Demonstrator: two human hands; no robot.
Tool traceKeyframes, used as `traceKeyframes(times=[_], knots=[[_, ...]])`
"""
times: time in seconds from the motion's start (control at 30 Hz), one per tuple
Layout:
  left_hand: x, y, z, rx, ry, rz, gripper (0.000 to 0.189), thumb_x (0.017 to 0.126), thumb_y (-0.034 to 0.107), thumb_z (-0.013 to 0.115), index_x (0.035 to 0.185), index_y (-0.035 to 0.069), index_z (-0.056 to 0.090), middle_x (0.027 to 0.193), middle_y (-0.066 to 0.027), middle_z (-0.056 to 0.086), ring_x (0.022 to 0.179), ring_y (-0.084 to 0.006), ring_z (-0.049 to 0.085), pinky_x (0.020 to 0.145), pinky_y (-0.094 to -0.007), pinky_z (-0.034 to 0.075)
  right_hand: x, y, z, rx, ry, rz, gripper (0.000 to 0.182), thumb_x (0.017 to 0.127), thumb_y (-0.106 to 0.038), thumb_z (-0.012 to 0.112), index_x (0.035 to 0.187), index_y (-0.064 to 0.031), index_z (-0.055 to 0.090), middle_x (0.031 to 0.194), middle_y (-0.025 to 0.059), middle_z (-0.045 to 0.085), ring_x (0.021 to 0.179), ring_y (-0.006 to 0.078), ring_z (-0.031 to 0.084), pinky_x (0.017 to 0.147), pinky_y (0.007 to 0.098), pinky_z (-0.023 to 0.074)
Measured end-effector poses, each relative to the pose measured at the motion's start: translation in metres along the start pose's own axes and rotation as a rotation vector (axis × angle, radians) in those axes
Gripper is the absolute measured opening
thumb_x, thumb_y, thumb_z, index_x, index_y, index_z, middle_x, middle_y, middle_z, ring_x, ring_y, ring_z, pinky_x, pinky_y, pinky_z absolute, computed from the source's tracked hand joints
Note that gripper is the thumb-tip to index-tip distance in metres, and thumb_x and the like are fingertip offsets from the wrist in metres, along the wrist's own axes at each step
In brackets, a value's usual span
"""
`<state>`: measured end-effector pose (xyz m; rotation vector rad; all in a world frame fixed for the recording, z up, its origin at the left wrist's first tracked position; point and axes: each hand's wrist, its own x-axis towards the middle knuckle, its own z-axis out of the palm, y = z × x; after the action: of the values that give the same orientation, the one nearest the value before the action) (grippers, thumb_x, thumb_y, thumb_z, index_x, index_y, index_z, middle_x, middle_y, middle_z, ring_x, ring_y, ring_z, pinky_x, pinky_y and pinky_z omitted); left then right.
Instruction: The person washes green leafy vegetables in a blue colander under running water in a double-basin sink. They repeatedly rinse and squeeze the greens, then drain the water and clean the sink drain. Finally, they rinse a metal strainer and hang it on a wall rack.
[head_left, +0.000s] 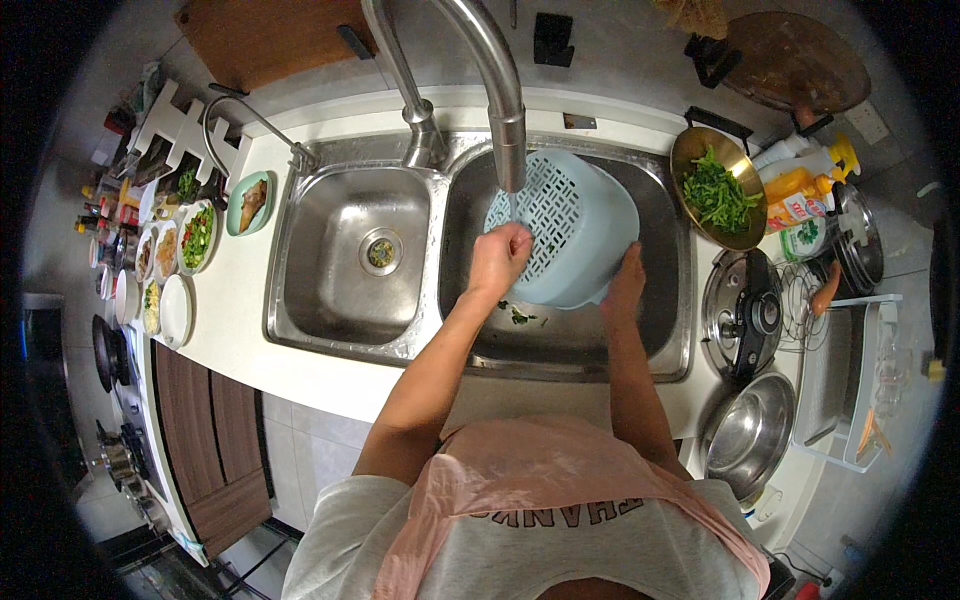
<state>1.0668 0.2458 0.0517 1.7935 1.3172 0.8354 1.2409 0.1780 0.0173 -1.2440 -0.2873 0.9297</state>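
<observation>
A light blue plastic colander (600, 225) is tipped over the right sink basin (645, 330), its slotted base turned up toward me. My right hand (627, 281) holds its right side near the rim. In front of the slots, my left hand (499, 259) is curled with its fingers closed; whether anything is pinched in them is hidden. A thin water stream falls from the steel faucet (510, 142) just above that hand. Bits of green leaf (519, 315) lie on the basin floor below the colander.
Left are a second basin (345, 262) with scraps in its drain (381, 253), a small curved tap (251, 109) and several dishes of food (198, 236). Right stand a brass-coloured pan of greens (718, 191), bottles (799, 195), a pressure-cooker lid (742, 315) and a steel pot (750, 439).
</observation>
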Motion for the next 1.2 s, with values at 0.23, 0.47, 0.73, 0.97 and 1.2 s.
traceKeyframes(times=[0.23,0.47,0.73,0.97,1.2], knots=[[-0.007,0.005,-0.002,0.119,-0.024,0.357,0.012,0.068,0.006,0.061,0.079,0.001,0.061,0.076,-0.0155,0.06,0.066,-0.0293,0.058,0.058,-0.0322,0.046,0.004,0.005,0.003,-0.032,-0.012,-0.002,0.043,0.089,-0.035,0.035,0.108,0.0018,0.047,0.102,0.0097,0.051,0.093,0.0196,0.048,0.081,0.0339,0.0388],[-0.021,-0.011,0.006,0.152,0.152,0.137,0.004,0.065,0.004,0.058,0.068,0.001,0.056,0.072,-0.016,0.058,0.063,-0.0307,0.056,0.056,-0.037,0.045,0.015,0.014,-0.007,-0.062,-0.012,-0.009,0.048,0.088,-0.039,0.036,0.114,0.001,0.043,0.113,0.0133,0.045,0.102,0.0249,0.043,0.088,0.0386,0.0337],[-0.09,-0.108,0.024,0.633,-0.177,-0.133,0.017,0.071,0.023,0.058,0.068,0.006,0.063,0.071,-0.0169,0.059,0.068,-0.0319,0.058,0.064,-0.0389,0.047,0.017,-0.027,0.009,0.154,-0.053,0.203,0.05,0.087,-0.041,0.036,0.116,-0.0016,0.043,0.118,0.0127,0.043,0.106,0.026,0.041,0.091,0.0396,0.0298],[-0.059,-0.116,0.018,0.106,0.207,-0.338,0.01,0.073,0.007,0.052,0.075,0.003,0.061,0.066,-0.0138,0.06,0.063,-0.0255,0.059,0.058,-0.0328,0.045,0.033,-0.043,-0.01,-0.184,-0.258,0.151,0.052,0.082,-0.045,0.044,0.109,-0.0008,0.048,0.107,0.0119,0.05,0.097,0.0253,0.046,0.086,0.0397,0.0339],[-0.041,-0.142,0.024,-0.358,0.159,-0.602,0.016,0.082,0.012,0.05,0.076,-0.002,0.056,0.064,-0.006,0.057,0.059,-0.0116,0.052,0.058,-0.0235,0.042,0.047,-0.052,-0.033,-0.211,-0.096,0.149,0.053,0.081,-0.047,0.045,0.106,-0.0002,0.05,0.104,0.0104,0.052,0.092,0.0221,0.049,0.082,0.0358,0.0364]])
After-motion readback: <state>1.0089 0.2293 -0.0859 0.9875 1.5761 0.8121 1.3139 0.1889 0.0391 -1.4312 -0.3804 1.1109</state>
